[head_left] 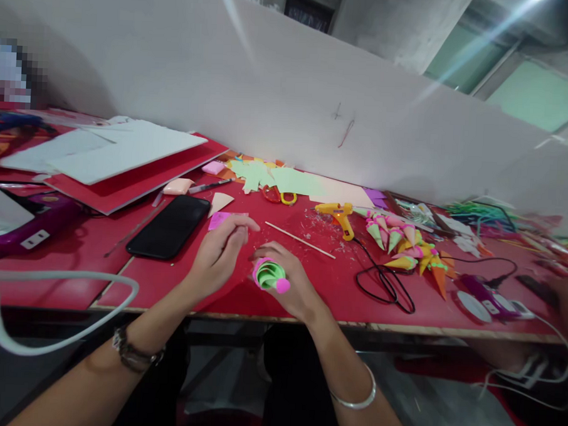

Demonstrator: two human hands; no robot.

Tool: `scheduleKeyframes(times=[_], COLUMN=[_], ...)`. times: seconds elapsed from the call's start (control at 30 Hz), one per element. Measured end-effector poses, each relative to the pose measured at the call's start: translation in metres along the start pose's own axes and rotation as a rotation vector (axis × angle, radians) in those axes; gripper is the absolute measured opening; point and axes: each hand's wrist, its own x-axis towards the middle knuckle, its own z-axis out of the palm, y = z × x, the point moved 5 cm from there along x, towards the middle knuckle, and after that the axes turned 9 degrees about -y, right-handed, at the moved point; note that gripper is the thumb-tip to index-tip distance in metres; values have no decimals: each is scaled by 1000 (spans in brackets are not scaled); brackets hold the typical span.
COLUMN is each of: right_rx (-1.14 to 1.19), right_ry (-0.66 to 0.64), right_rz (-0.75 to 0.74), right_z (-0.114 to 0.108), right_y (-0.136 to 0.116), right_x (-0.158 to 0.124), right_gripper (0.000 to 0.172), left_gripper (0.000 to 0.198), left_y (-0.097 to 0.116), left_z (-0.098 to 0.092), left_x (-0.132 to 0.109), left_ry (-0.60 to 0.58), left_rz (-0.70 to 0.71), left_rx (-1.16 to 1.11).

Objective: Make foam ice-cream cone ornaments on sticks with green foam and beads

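My right hand (291, 273) is closed around a small paper cone, with green coiled paper (268, 276) at its wide end and a pink edge. A round pink piece (283, 286) sits at the near side of that end; the rest of the cone is hidden by the hand. To the left, my left hand (219, 251) is held over the table with its fingers loosely bent and nothing visible in them. It is beside a pink paper slip (220, 220). A thin wooden stick (300, 240) lies just beyond my right hand.
A black phone (169, 227) lies to the left, below white boards (131, 150). Scissors (288, 199) rest by green paper sheets (292, 181). On the right are a yellow glue gun (339, 216) with its black cord (389, 286), several finished paper cones (405, 243) and a purple power strip (485, 297).
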Motion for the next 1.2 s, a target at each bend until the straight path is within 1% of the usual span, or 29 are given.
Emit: scheduleKeyframes(times=[0.07, 0.2, 0.3, 0.43, 0.5, 0.57, 0.67, 0.73, 0.83, 0.9, 0.93, 1.0, 1.07, 1.13, 1.2], right_rx=[9, -39, -133, -139, -131, -112, -6, 100, 223, 252, 252, 213, 116, -6, -88], right_ry=[1, 24, 10, 2, -22, -42, -40, -58, -75, -70, -69, -77, -69, -35, 16], right_rz=[33, 109, 151, 102, 75, 71, 85, 111, 168, 207, 225, 256, 277, 321, 404], right_z=[-1, -4, -6, -8, -6, -4, -3, -1, 0, -2, -5, -13, -27, -45, -66], right_y=[3, 7, 9, 11, 14, 17, 21, 22, 25, 28, 29, 30, 28, 28, 34], right_x=[-1, -1, -1, -1, -1, -2, -2, -2, -2, -3, -4, -8, -16, -30, -49], right_gripper=[23, 14, 16, 20, 20, 19, 22, 24, 26, 29, 29, 28, 24, 23, 23], left_gripper=[25, 29, 32, 36, 42, 41, 36, 36, 43, 48, 47, 42, 37, 36, 37], left_y=[-4, -7, -9, -5, -6, -9, -18, -26, -36, -40, -42, -44, -45, -46, -50], left_z=[3, 9, 10, 19, 23, 26, 26, 25, 28, 30, 30, 29, 27, 27, 27], left_x=[2, 4, 2, -1, -1, -1, -1, -1, -2, -2, -2, -1, 0, 0, 0], left_ry=[-20, -149, -229, -416, -464, -467, -404, -363, -371, -391, -388, -350, -304, -280, -269], left_rz=[-47, -26, -16, 82, 90, 52, -21, -66, -111, -140, -156, -194, -231, -262, -285], left_rx=[-44, -34, -20, 27, 41, 51, 24, -53, -200, -250, -252, -243, -247, -266, -291])
